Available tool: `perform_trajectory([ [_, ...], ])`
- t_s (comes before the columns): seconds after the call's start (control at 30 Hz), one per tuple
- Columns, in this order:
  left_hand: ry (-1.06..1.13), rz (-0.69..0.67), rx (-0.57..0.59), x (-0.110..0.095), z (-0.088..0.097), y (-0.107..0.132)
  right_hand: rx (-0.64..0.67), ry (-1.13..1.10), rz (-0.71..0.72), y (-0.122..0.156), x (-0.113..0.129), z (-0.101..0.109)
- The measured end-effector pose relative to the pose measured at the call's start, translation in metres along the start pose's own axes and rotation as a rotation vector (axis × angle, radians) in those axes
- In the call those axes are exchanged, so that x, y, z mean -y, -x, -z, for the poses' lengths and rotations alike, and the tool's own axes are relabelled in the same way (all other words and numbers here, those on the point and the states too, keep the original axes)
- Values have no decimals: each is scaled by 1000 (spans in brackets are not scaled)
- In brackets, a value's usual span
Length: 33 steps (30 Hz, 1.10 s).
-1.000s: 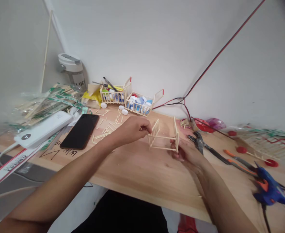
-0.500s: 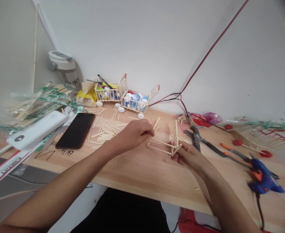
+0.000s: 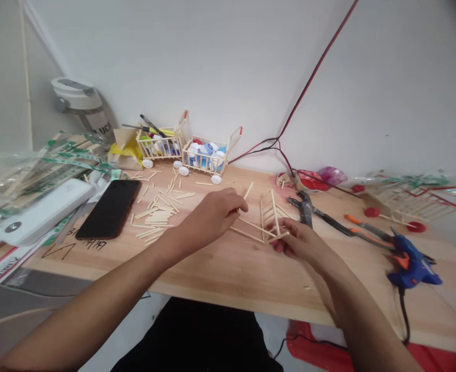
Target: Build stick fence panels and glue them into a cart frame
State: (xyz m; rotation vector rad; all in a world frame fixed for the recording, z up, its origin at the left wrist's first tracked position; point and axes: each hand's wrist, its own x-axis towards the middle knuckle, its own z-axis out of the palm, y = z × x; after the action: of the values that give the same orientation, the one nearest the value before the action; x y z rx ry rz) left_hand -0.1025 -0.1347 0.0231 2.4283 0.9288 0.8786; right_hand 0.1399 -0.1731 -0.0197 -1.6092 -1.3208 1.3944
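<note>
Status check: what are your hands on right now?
Left hand on the left end of the wooden stick frame. Right hand gripping its near corner. Pliers lying close beyond the right hand.

My left hand (image 3: 210, 214) and right hand (image 3: 300, 243) hold a small wooden-stick crib frame (image 3: 274, 214) at opposite ends, just beside pliers (image 3: 306, 209) on the wooden bench (image 3: 251, 279).
</note>
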Motion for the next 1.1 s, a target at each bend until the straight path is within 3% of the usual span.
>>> perform_trajectory([
  [0.27, -39, 12, 32, 0, -1, 2, -161, 259, 243, -2, -14, 9],
  [0.47, -167, -188, 31, -6, 1, -2, -342, 574, 565, 1, -8, 18],
  [0.57, -231, -302, 60, -10, -5, -7, -312, 723, 746, 1, -3, 21],
  [0.7, -304, -396, 96, -10, -21, -14, -202, 813, 875, 0, 3, 21],
  [0.9, -368, -419, 145, -3, -34, -20, -56, 898, 912, -1, 5, 21],
  [1.1, -413, -396, 172, -5, -37, -20, -48, 982, 950, -1, 5, 23],
])
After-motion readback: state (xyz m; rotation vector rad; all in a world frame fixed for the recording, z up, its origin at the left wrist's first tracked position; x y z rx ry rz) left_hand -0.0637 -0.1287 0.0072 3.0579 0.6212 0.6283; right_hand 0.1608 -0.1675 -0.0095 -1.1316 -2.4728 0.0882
